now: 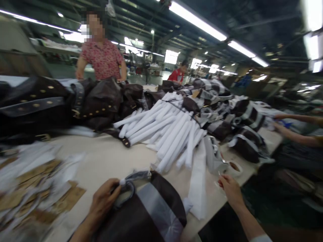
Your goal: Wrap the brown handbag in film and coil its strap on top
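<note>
A dark brown bag [126, 218] lies on the table close in front of me, with a pale translucent wrap band [156, 205] around its body. My left hand [106, 198] is closed on the bag's handle [130, 191], which has a grey covering and a white bit by my fingertips. Off to the right, my right hand [230, 188] pinches a small clear strip that looks like tape [219, 178]. Just beyond it stands a tape dispenser [214, 158], with a tape roll [234, 167] beside it.
White rolled tubes [166, 131] are heaped mid-table. Dark bags [98, 101] line the far left, and more wrapped bags [247, 144] lie right. Brown paper and plastic pieces [40, 185] cover the left. A person [102, 60] stands opposite; another person's arms [297, 129] reach in from the right.
</note>
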Motion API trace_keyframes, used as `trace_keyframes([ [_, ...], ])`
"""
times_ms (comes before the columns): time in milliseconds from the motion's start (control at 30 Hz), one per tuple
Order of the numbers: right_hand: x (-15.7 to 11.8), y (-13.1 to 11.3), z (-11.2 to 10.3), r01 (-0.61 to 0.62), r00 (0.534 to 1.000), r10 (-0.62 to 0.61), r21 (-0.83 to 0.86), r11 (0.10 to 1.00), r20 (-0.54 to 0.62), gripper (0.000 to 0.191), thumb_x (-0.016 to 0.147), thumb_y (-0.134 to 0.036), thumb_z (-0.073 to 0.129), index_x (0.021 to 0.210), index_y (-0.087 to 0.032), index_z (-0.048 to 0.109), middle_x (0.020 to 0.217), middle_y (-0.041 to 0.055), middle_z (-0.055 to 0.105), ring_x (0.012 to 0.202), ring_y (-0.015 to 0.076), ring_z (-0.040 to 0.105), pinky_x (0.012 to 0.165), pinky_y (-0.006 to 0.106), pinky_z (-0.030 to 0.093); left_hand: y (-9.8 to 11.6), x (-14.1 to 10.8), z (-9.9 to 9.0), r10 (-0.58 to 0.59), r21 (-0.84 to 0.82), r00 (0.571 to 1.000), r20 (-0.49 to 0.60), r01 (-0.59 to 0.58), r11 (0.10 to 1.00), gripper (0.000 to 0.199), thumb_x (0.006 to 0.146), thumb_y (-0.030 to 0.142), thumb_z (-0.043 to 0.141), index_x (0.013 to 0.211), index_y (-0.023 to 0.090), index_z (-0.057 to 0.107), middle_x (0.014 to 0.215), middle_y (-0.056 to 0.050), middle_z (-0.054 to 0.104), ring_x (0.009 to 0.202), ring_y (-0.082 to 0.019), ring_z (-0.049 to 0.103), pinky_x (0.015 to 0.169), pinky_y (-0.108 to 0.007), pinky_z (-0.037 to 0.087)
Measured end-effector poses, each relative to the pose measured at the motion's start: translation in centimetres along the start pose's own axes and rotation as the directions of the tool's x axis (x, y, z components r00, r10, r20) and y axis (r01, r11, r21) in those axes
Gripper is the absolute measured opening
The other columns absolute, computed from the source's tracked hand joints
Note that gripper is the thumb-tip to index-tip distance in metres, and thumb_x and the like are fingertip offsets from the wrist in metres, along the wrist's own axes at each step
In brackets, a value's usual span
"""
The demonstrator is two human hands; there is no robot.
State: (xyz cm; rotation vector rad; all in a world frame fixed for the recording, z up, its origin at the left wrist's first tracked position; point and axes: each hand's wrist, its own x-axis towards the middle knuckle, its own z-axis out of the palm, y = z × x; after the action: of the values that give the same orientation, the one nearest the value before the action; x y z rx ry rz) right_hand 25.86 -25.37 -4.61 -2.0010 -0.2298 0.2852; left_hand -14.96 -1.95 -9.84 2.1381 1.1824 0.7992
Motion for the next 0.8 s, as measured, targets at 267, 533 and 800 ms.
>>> trace_keyframes([
  [267, -16.1, -10.6, 15.0, -0.148, 0.594, -0.096, 0.226, 0.963, 0.798, 0.040, 0.054, -0.051, 0.076, 0.067, -0.017, 0.059, 0.055, -0.0015, 0.058, 0.048, 0.0102, 0.051, 0.044, 0.021, 0.040, 2.0, 0.1, 0.2, -0.115, 0.190, 0.993, 0.031, 0.107, 0.976, 0.006, 0.075, 0.017, 0.052, 0.079, 0.019, 0.057, 0.079, 0.000, 0.063, 0.076, -0.014, 0.058, 0.072, -0.023, 0.045],
  [533, -21.7, -12.3, 23.7, -0.220, 0.507, 0.244, -0.150, 0.964, 0.826, 0.023, 0.083, -0.010, 0.052, 0.060, -0.014, 0.052, 0.047, -0.0008, 0.058, 0.038, 0.0061, 0.050, 0.036, 0.014, 0.038, 2.2, 0.0, 0.4, -0.101, 0.211, 0.992, 0.078, 0.082, 0.974, 0.004, 0.081, 0.018, 0.054, 0.081, 0.018, 0.058, 0.082, -0.003, 0.063, 0.081, -0.017, 0.057, 0.075, -0.027, 0.043],
  [800, -22.1, -11.6, 24.9, -0.129, 0.580, 0.321, -0.304, 0.944, 0.749, 0.031, 0.085, -0.005, 0.047, 0.055, -0.012, 0.052, 0.044, -0.0014, 0.054, 0.033, 0.0057, 0.049, 0.032, 0.013, 0.039, 2.1, 0.3, 0.4, -0.080, 0.268, 0.988, 0.135, 0.042, 0.963, 0.008, 0.083, 0.014, 0.051, 0.084, 0.017, 0.058, 0.086, -0.005, 0.064, 0.085, -0.019, 0.057, 0.077, -0.029, 0.042],
])
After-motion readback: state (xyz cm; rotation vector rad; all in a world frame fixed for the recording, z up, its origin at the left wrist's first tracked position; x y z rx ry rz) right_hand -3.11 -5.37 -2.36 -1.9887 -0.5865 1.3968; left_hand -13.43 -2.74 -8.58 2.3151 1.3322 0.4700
